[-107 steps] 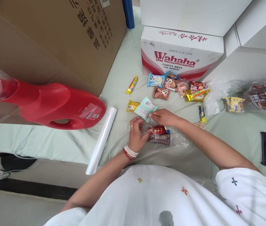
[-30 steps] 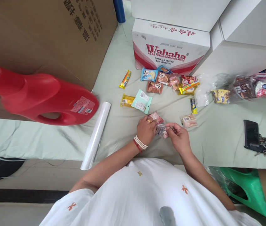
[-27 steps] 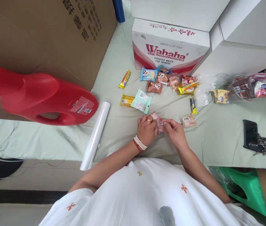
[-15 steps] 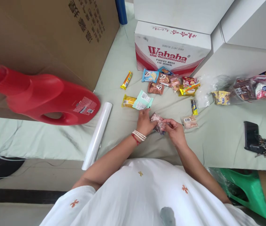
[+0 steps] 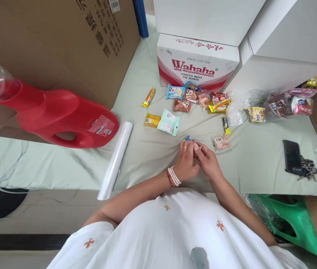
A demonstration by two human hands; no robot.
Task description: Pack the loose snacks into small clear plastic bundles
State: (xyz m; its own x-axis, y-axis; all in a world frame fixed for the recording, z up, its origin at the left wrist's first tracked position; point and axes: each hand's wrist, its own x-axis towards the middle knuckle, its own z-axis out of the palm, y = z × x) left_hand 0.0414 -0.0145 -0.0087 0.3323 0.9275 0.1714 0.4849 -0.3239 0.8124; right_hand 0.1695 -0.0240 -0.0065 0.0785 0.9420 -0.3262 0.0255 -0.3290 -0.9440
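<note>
My left hand and my right hand meet over the near part of the table, fingers closed around a small wrapped snack. Only a bluish end of its wrapper shows beyond the knuckles; the rest is covered by the fingers. Beyond my left hand lies a mint-green packet, touching a yellow snack packet. A clear packet with a pinkish snack rests to the right of my right hand. Farther back, several wrapped snacks, among them a blue packet and a brown packet, lie bunched together.
A red jug and a white roll are at left, beside a large cardboard box. A Wahaba-style red-and-white carton stands behind the snacks. A black phone and keys lie at right.
My left hand has left the mint-green packet's edge and moved right and nearer, over the wrapped snack. Both hands now cover most of it. The view has shifted slightly.
</note>
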